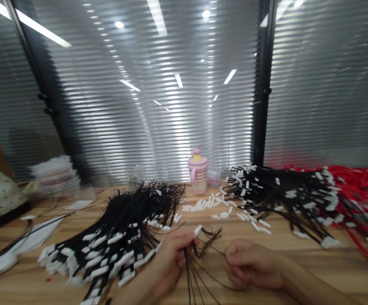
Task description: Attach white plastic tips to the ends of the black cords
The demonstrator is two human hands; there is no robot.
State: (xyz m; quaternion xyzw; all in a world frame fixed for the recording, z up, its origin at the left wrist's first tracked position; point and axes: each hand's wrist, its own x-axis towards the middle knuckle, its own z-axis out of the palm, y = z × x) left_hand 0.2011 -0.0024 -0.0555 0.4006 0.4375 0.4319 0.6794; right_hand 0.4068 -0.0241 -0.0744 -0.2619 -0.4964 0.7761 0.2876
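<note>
Here, the left hand (171,258) is gripping a bunch of black cords (193,262); the right hand (250,264) is pinching one strand closed, risking tangling with the loops.

Bare wood only in a narrow lane ahead of the hands

Cord heaps block ten o'clock (114,237) and two o'clock (285,195); loose white clips (215,205) and a pink cup (197,171) stand at twelve; table (314,262) lies open at four

Wall: glass panels with closed grey blinds (171,106), dark posts (263,84) between.
Light: ceiling strips reflected in glass.
Furniture: wooden table (330,262).
</note>
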